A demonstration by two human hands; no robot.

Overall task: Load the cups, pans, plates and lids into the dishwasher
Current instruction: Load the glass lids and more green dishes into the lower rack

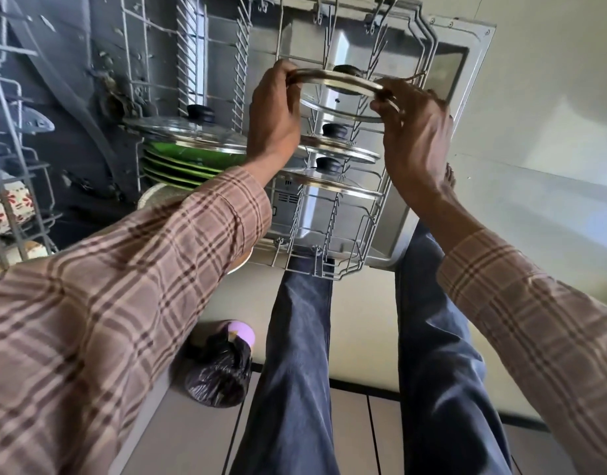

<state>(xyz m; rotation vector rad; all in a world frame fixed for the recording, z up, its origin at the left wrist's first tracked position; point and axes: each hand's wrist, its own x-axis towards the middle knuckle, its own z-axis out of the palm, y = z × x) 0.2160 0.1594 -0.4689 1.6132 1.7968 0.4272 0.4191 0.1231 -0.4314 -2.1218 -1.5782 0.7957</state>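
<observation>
Above the pulled-out lower rack (pixel 380 214) of the open dishwasher, both hands held one glass lid (pixel 343 94) by its metal rim. The left hand (pixel 274 114) gripped the rim's left edge, fingers curled over the top and thumb beneath, while the right hand (pixel 415 132) pinched the right edge between thumb and fingertips. The lid was tilted, its black knob (pixel 348 70) facing away from the person, and it hung just over the wire tines without clearly resting in them; whether its lower edge touched the rack could not be told. Two more glass lids stood on edge in the same rack just nearer the person, the second lid (pixel 343 145) behind the held one and the third lid (pixel 332 181) closest to the rack's front. To the left, a larger lid (pixel 189 132) with a black knob leaned against a row of green plates (pixel 178 166) slotted upright in the tines. Beneath the rack lay the lowered dishwasher door (pixel 466 84), its grey inner panel showing. At the far left edge, an upper rack (pixel 17 186) held a patterned cup (pixel 10 210) with red flowers. Both forearms wore plaid sleeves (pixel 130 269), and dark blue trousers (pixel 302 354) showed below, over a pale floor. A tied black bag (pixel 219 375) sat on the floor beside the left leg, with a purple object (pixel 242 332) just above it.
</observation>
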